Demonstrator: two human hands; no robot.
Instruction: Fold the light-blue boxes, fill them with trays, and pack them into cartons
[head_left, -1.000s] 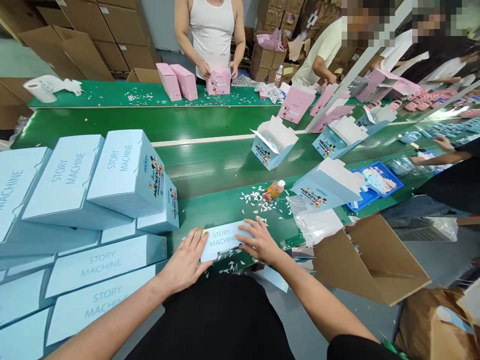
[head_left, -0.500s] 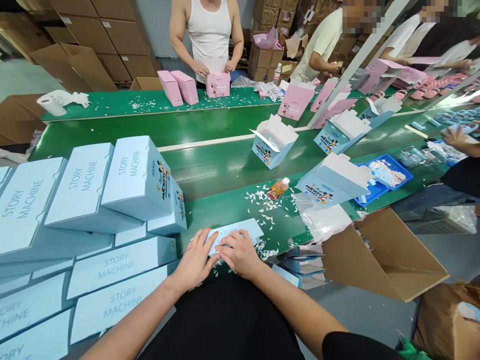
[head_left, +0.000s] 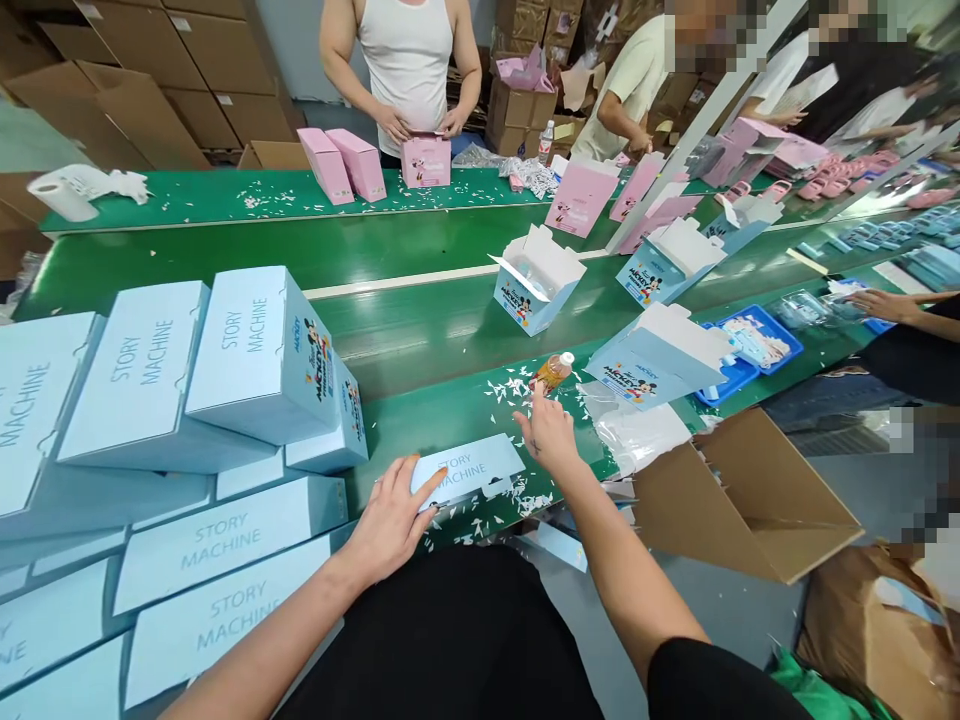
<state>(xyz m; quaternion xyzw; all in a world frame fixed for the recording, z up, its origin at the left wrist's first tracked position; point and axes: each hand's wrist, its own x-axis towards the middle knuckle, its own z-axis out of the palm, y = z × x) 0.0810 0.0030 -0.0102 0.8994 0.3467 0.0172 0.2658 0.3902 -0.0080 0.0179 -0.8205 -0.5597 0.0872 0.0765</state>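
Note:
A closed light blue carton [head_left: 491, 460] lettered "STORY MACHINE" lies on the green table in front of me, a small tab showing at its near edge. My left hand [head_left: 390, 515] grips its left end, with the thumb stretched across the lettered face. Off to the carton's right, my right hand [head_left: 550, 432] is held in the air with fingers apart and the index finger extended. Its fingertip overlaps the lower edge of a drink bottle [head_left: 553, 373]; whether they touch I cannot tell. White paper scraps [head_left: 506, 388] are scattered around the carton and bottle.
Stacked blue cartons [head_left: 232, 340] fill the left. Open blue boxes [head_left: 536, 290] stand on the conveyor [head_left: 405, 310] and near table [head_left: 420, 405]. A blue tray [head_left: 772, 335] and brown carton [head_left: 757, 490] are right. Across the belt, a person [head_left: 409, 70] handles a pink box [head_left: 426, 160].
My right hand has left the carton and moved up and right toward the bottle. The left hand stays on the carton. The whole view has shifted slightly.

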